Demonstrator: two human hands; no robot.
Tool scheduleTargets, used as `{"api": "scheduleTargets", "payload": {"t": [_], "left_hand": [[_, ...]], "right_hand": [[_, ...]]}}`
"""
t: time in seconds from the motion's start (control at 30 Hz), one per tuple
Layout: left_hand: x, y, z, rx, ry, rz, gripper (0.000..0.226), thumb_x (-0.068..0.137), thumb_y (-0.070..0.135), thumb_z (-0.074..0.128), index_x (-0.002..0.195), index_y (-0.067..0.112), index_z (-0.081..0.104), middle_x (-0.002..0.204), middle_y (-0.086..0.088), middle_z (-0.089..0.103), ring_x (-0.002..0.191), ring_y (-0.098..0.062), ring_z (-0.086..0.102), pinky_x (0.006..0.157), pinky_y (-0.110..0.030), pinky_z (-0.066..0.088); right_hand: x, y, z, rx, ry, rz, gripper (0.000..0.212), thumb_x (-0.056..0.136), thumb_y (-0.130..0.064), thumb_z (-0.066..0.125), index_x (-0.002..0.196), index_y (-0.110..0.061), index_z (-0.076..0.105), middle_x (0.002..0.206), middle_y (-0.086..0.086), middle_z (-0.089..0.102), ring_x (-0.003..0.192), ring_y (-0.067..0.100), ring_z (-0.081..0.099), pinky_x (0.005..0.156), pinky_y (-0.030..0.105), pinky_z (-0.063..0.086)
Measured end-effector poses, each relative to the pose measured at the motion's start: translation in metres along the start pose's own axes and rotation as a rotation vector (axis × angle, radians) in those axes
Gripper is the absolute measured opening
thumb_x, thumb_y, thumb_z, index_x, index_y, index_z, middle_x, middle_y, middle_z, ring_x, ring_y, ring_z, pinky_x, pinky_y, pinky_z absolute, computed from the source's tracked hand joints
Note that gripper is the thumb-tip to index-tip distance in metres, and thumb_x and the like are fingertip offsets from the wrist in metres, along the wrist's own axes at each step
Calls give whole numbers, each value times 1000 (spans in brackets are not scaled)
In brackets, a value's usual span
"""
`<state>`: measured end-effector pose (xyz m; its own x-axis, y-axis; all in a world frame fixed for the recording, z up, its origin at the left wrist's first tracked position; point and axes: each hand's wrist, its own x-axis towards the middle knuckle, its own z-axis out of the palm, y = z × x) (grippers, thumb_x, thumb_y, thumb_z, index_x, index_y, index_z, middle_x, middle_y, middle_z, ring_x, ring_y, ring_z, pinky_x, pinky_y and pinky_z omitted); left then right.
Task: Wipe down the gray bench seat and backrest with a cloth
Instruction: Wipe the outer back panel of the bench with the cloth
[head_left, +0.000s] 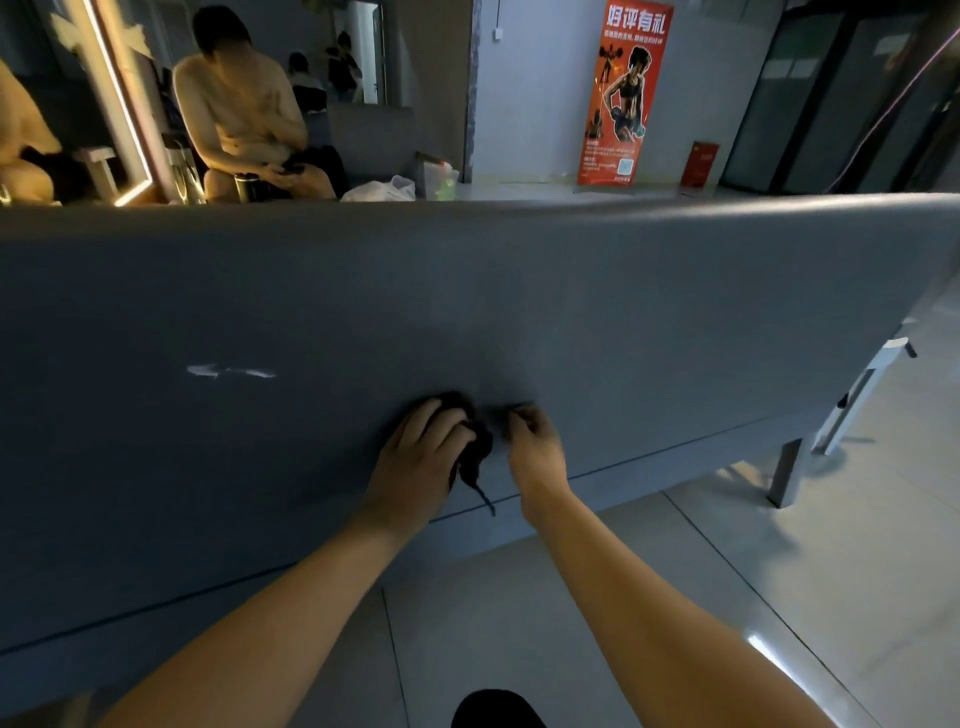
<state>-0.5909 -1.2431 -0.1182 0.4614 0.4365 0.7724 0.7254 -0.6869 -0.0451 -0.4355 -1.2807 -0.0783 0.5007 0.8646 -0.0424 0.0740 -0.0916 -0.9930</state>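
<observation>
The gray bench (649, 322) fills the middle of the head view, its backrest rising at the far side and its seat front edge running diagonally toward me. A dark bunched cloth (474, 441) lies on the seat near the front edge, with a loose thread hanging over the edge. My left hand (418, 460) rests on the cloth with fingers curled over its left side. My right hand (535, 441) pinches the cloth's right end with bent fingers. A white scuff mark (228, 371) shows on the seat to the left.
A seated person (244, 109) is behind the backrest at upper left, beside plastic bags (384, 189). An orange banner (628, 93) stands against the far wall. A bench leg (784, 470) and a white stand (862, 384) are at right on the tiled floor (727, 571).
</observation>
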Motion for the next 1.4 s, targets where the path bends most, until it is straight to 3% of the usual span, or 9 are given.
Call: {"api": "scheduleTargets", "payload": {"t": [0.17,0.33,0.53,0.67,0.8,0.93,1.1,1.23,1.4], "left_hand": [[77,11,-30,2,352,63,20,101,7,58,111,14,73,128,-6,67,131,-30,46,110,-45,44],[56,-9,16,115,166,202,34,96,1,51,120,15,72,134,-4,65,135,-28,42,121,-40,24],[-41,-9,64,58,-75,144,36,87,2,53,110,16,77,124,-4,70,127,-28,46,113,-42,40],[-53,-1,64,-18,-160,52,34,90,5,48,104,15,77,120,-3,71,124,-28,47,103,-43,49],[-50,-4,43,-73,-201,155,37,72,-5,75,104,13,76,119,-5,70,122,-29,45,98,-45,52],[-11,-9,9,24,-55,121,34,88,7,51,110,17,75,124,-4,69,120,-28,46,97,-44,52],[-34,-17,27,71,-105,99,41,81,-1,64,117,17,74,127,-5,68,117,-28,46,96,-45,52],[-77,5,43,-53,-226,-116,55,61,-7,84,112,13,75,122,-5,69,108,-26,45,88,-41,54],[-75,18,34,-142,-294,-220,34,82,1,63,113,10,74,124,-3,67,108,-24,42,78,-39,56]], "right_hand": [[8,10,5,-38,53,16,19,105,-20,46,100,-13,63,90,4,64,79,21,57,59,30,38],[24,44,14,-166,39,64,16,103,-21,48,112,-16,60,108,7,64,97,28,61,82,43,51],[51,120,25,-344,0,118,35,92,-7,53,127,-7,53,127,15,57,111,37,56,98,51,50],[23,101,17,-200,1,106,27,94,5,48,115,-12,51,110,7,59,102,27,59,90,41,50],[0,82,16,-94,-15,117,22,101,2,43,110,-16,51,96,-4,57,91,18,55,84,33,44],[-5,79,29,-85,-30,145,15,102,-12,51,114,-12,60,103,6,65,96,26,61,86,42,51],[-1,84,32,-22,-21,201,16,105,-18,48,116,-11,58,101,8,64,76,17,57,58,26,45],[0,91,33,14,-31,203,16,104,-20,50,117,-12,57,104,5,64,88,19,61,70,29,46],[-4,97,37,55,-52,213,19,103,-19,51,122,-13,52,110,8,64,93,21,63,75,33,52]]}}
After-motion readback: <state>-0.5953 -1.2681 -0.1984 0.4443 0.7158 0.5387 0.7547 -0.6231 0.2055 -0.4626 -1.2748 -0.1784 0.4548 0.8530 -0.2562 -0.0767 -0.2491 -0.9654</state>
